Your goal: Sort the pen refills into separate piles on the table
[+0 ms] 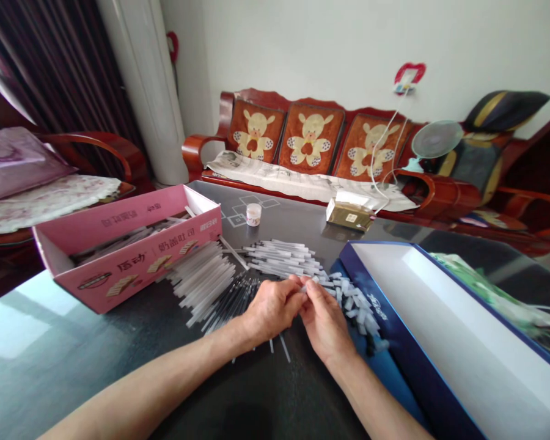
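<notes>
My left hand (271, 308) and my right hand (324, 315) meet over the dark table, fingertips pinched together. A small whitish bit shows between them, but the fingers hide most of it. Left of my left hand lies a row of translucent tubes like pen barrels (202, 278), with thin dark rods like pen refills (233, 299) beside them. Beyond my hands is a heap of whitish sticks (284, 258). Small translucent caps (355, 300) lie in a pile right of my right hand. A few thin rods stick out below my left hand.
A pink box (165, 256) holding more sticks stands at left. At right is a blue box (376, 293) with a white inside, a green package (481, 287) beyond it. A small white jar (253, 214) and a tissue box (349, 212) stand toward the table's far edge.
</notes>
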The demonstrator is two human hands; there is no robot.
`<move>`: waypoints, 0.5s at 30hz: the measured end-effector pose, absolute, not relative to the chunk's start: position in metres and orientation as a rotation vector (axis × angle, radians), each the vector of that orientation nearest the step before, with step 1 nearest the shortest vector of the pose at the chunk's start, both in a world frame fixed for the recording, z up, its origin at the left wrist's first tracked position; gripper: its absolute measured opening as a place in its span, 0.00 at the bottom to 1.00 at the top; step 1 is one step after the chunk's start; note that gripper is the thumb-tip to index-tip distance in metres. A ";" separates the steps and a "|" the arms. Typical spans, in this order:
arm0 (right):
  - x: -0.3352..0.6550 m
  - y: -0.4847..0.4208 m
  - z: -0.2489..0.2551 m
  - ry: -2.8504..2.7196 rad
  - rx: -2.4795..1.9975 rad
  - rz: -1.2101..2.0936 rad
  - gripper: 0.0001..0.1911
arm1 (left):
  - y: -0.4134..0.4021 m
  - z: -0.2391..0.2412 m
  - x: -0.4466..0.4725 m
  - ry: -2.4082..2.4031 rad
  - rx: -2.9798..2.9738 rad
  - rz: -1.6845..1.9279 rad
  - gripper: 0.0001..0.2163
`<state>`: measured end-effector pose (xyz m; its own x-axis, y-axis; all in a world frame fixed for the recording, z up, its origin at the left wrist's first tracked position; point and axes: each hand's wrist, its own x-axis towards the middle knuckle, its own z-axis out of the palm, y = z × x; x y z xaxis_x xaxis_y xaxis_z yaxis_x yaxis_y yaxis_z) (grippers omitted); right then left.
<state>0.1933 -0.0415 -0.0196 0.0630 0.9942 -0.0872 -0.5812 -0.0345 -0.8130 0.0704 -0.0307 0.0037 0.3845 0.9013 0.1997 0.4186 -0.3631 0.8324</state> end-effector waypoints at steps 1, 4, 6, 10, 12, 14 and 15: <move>0.192 -0.042 -0.020 -0.649 -0.839 1.410 0.12 | -0.032 0.004 0.071 1.152 2.003 0.905 0.12; 0.193 -0.042 -0.019 -0.670 -0.863 1.399 0.11 | -0.033 0.006 0.071 1.092 1.979 0.884 0.14; 0.202 -0.039 -0.014 -0.683 -0.855 1.413 0.11 | -0.032 0.009 0.069 0.983 1.739 0.764 0.17; 0.231 -0.025 0.000 -0.574 -0.784 1.324 0.13 | -0.030 0.014 0.064 0.842 1.287 0.559 0.20; 0.240 -0.021 0.003 -0.579 -0.762 1.252 0.13 | -0.028 0.018 0.060 0.851 1.360 0.562 0.20; 0.240 -0.021 0.001 -0.646 -0.797 1.263 0.14 | -0.022 0.023 0.053 0.948 1.633 0.615 0.19; 0.238 -0.023 -0.002 -0.689 -0.835 1.273 0.14 | -0.018 0.026 0.047 1.049 1.813 0.646 0.18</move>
<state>0.2379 -0.0229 -0.0017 0.1747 0.9846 -0.0083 -0.5313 0.0872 -0.8427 0.0469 -0.0177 0.0258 0.5002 0.8659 -0.0033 0.3863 -0.2197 0.8958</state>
